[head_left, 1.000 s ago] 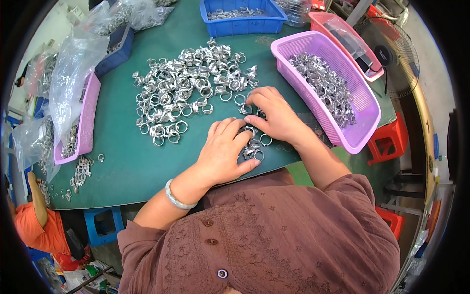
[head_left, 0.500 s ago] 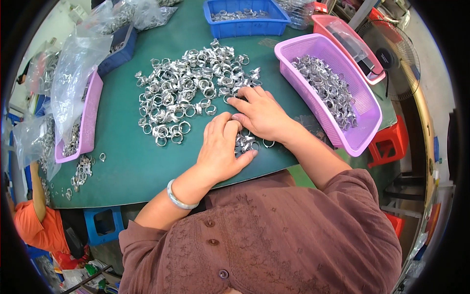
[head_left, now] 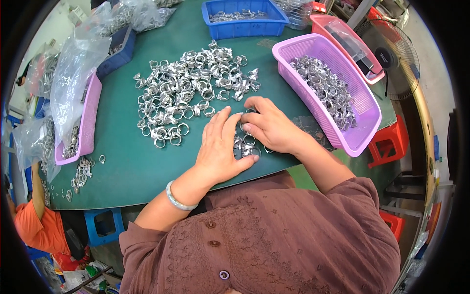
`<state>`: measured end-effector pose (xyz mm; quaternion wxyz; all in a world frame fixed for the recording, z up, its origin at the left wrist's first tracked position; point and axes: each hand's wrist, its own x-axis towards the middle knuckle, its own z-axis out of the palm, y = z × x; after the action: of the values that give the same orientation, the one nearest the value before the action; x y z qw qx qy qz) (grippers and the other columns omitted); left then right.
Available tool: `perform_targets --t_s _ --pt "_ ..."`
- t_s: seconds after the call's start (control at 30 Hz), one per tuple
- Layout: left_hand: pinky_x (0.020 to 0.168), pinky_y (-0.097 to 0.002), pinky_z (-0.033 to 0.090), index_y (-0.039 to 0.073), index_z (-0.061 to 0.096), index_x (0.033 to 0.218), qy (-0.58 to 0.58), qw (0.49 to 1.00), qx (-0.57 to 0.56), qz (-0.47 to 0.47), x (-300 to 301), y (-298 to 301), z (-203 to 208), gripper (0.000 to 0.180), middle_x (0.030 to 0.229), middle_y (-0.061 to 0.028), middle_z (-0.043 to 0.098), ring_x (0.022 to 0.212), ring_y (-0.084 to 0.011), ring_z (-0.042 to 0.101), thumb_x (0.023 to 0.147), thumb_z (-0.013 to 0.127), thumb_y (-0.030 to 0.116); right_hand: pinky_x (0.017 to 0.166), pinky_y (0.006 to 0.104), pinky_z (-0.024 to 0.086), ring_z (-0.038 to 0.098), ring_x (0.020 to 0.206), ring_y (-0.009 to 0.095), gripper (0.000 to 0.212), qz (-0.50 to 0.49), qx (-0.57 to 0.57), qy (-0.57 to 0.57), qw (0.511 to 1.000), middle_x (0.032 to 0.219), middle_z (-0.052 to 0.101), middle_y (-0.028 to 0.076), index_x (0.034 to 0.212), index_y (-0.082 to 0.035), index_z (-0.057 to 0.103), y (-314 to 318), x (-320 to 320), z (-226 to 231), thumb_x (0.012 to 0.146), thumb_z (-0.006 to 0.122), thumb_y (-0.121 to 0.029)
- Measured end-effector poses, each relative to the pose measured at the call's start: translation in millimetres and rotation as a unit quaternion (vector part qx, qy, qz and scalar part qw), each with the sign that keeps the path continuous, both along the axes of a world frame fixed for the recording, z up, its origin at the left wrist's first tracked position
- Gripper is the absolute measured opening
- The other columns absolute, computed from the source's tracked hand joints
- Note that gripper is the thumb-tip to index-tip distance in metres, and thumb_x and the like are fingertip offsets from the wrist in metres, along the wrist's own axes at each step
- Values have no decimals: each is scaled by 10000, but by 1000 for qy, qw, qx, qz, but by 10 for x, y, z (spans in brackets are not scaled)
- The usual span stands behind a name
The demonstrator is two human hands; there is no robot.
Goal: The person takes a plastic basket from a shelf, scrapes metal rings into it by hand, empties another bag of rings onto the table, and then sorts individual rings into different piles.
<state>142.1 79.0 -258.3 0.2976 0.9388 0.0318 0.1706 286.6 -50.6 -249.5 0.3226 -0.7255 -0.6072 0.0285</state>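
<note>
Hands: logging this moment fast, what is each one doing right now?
Left hand: open, flat on the small metal rings.
Right hand: fingers curled over the same rings; whether it grips one cannot be told.

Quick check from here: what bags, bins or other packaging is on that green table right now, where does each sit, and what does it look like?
Purple basket: right of the hands, perforated, holds metal rings.
Blue bin: far edge, rectangular, few rings inside.
Pink tray: far right corner, behind the basket, shallow, holds a dark item.
Pink bin: left edge, long, shallow.
Clear plastic bags: left side, crumpled, over the pink bin.
No labels, signs or screens show.
</note>
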Motion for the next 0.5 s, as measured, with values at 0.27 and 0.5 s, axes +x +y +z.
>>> perform_targets --t_s 0.27,0.5 --pt "1038 -535 242 30 400 1333 11 998 50 -39 32 3 31 844 1357 -198 395 1257 -429 338 659 744 404 842 401 412 513 952 313 284 -88 123 -1 988 1016 550 109 1013 -51 598 146 214 -27 741 671 -88" --pt "1049 -509 242 35 444 1298 31 996 67 -42 27 18 54 788 1326 -181 433 1263 -400 345 663 742 392 805 402 434 512 935 321 271 -141 74 -118 980 981 547 108 950 -62 581 330 336 -93 693 646 -6"
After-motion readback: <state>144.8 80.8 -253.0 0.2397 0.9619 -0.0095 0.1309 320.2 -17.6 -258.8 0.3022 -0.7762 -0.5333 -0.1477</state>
